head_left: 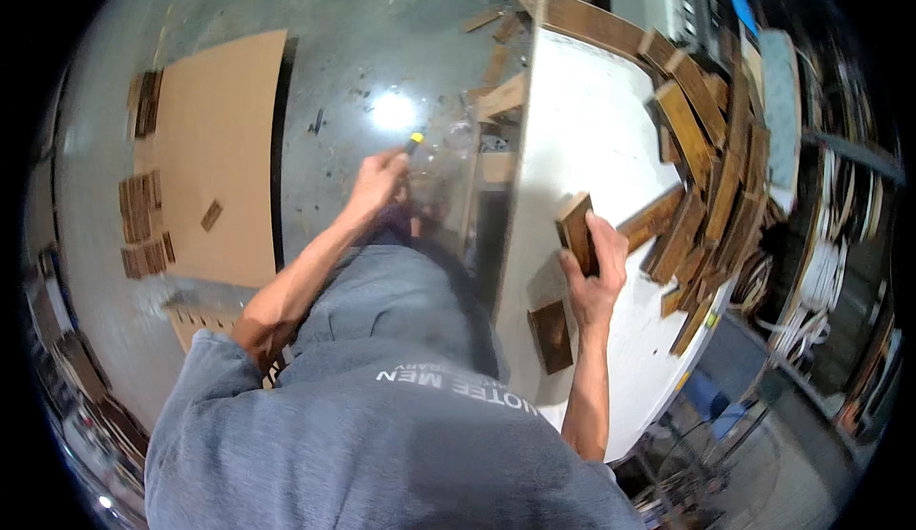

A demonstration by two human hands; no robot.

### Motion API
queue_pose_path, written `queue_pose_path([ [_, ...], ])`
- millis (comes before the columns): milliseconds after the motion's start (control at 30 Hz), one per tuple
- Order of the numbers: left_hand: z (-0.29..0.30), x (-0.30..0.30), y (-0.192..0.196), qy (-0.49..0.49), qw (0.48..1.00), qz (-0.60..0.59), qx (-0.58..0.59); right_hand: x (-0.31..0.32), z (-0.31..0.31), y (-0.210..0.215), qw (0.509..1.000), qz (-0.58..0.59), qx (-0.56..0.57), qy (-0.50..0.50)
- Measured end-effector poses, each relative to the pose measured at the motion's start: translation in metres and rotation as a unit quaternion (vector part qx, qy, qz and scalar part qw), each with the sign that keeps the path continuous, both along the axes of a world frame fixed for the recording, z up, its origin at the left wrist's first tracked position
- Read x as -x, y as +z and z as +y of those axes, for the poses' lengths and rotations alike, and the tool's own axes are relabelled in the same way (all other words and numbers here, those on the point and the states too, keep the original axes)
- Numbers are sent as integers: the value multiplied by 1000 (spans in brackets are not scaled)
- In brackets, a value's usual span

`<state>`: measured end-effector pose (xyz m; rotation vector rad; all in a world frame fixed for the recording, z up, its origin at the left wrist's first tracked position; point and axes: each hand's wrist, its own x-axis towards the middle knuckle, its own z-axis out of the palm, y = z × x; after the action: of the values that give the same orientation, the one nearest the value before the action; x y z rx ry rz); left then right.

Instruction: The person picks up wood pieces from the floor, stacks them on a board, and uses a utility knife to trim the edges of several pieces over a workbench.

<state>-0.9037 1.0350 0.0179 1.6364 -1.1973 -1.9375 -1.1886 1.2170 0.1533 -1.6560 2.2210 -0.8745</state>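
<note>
My left hand is closed around a slim dark tool with a yellow end, held out over the floor beside the table. Most of the tool is hidden in the fist, so its exact kind is unclear. On the white tabletop, my right hand grips a short brown wooden block, thumb on the near side and fingers over the far right side. A second brown block lies apart, nearer my body.
A heap of brown wooden blocks covers the table's right side. A longer board lines its far edge. To the left is a large cardboard sheet with one small wood piece on it and stacked blocks along its left edge.
</note>
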Motion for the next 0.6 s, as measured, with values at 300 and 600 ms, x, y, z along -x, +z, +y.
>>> queue_pose_path([
  [300,18,20,17,-51,998,-21,33,-52,191,-31,983,37,-107,-146],
  [600,44,14,19,-73,995,29,55,-3,133,-10,991,19,38,-126],
])
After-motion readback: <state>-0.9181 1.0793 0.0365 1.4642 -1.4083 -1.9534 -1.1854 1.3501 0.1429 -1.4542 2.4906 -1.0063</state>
